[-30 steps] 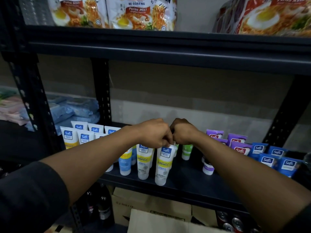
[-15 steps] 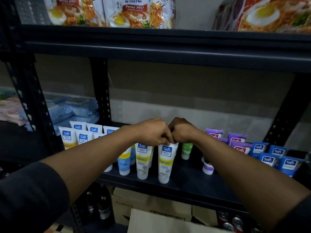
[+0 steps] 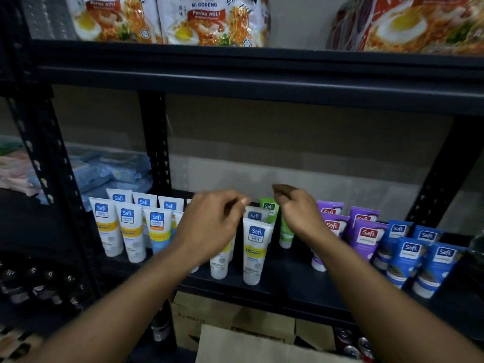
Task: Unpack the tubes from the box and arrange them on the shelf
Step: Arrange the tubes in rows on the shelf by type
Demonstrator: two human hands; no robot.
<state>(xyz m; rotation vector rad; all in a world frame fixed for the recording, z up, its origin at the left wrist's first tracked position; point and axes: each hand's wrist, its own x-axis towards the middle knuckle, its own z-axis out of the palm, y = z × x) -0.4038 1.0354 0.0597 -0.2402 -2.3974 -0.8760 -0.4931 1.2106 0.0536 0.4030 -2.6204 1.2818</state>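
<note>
1. Black metal shelf [image 3: 288, 280] is being occupied by rows of Safi tubes, all stood cap-down.
2. A white-and-yellow tube [image 3: 255, 254] is being carried at the shelf's front, below and between both grips, touched by neither.
3. The left grip [image 3: 212, 226] is being held over the white tubes, blurred, its fingers loosely curled round nothing.
4. The right grip [image 3: 298, 213] is being held likewise, slack and empty, beside a green tube [image 3: 268, 208].
5. Purple tubes [image 3: 366, 237] and blue tubes [image 3: 408, 258] are being shown rightward, and a cardboard box [image 3: 235, 323] beneath.
</note>
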